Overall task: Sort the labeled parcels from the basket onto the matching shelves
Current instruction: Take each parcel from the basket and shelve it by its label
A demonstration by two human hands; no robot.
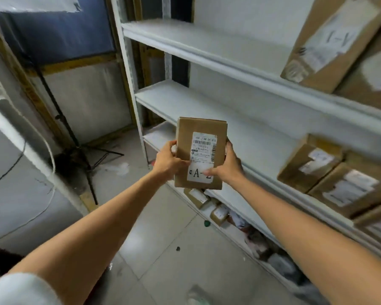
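A small brown cardboard parcel (201,142) is held upright in front of the white shelf unit (240,69). Its white label carries a barcode and large print that starts with "A-"; my thumb partly covers the last character. My left hand (168,160) grips the parcel's left edge. My right hand (228,165) grips its right edge, with the thumb across the label. The basket is out of view.
A box labelled "A-1" (330,38) stands on the top right shelf. Several labelled boxes (339,179) sit on the shelf below it, and small parcels (218,213) fill the lowest shelf. A black tripod (79,148) stands on the tiled floor at the left.
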